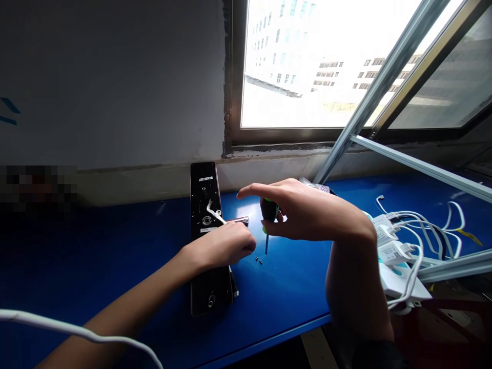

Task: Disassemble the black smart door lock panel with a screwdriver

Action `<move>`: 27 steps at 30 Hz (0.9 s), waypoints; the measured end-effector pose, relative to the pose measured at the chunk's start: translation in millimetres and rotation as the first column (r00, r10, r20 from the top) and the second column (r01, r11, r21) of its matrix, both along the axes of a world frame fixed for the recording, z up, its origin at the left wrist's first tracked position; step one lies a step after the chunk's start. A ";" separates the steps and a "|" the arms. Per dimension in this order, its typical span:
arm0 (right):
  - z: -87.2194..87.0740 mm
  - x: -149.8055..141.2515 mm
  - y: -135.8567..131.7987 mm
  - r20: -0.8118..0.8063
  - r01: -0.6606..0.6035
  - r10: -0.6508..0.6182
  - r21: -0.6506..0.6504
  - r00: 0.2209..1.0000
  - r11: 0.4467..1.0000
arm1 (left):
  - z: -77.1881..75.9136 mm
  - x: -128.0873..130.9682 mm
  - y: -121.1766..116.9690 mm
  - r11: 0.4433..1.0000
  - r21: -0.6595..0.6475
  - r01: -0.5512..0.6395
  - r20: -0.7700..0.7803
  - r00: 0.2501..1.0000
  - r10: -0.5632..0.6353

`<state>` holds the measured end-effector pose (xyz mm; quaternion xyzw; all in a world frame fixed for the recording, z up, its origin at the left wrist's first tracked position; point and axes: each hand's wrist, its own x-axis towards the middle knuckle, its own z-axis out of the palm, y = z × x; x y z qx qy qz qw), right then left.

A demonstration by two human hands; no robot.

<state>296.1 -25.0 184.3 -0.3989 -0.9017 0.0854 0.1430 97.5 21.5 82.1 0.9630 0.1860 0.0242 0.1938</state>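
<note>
Far left, a white cable [77,328] crosses low over my left forearm [126,320]. My left hand [221,246] is over the black door-lock plate [203,189], which lies flat on the blue workbench [115,256], its long side running away from me. My left fingers [238,241] are curled and pressed together near a white lever [216,215] and a short silver rod [238,221] on the plate. Are they pinching either one? I can't tell from here; the hand hides too much.

Right now, the work in hand is right here at the plate, with a tool poised just beside it. Two tiny screws [258,260] sit loose on the blue surface, just to the right of the plate.

Moving right, my right hand [311,210] has a firm grip on a black-and-green screwdriver [269,210], thumb and fingers wrapped around the handle, index finger reaching out to the left. The shaft points straight down, its tip close by those screws.

Behind that hand, there's a clear plastic bag [315,185]. Further right, white chargers [392,252] and tangled white cables [423,220] sit on the bench, below a metal rail [384,87] slanting across the window [307,66].
</note>
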 end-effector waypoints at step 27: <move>-12.5 -95.3 46.3 -0.383 0.014 0.093 0.269 0.919 0.963 | 28.4 -151.3 26.1 0.889 -0.240 -0.391 0.018 0.913 0.407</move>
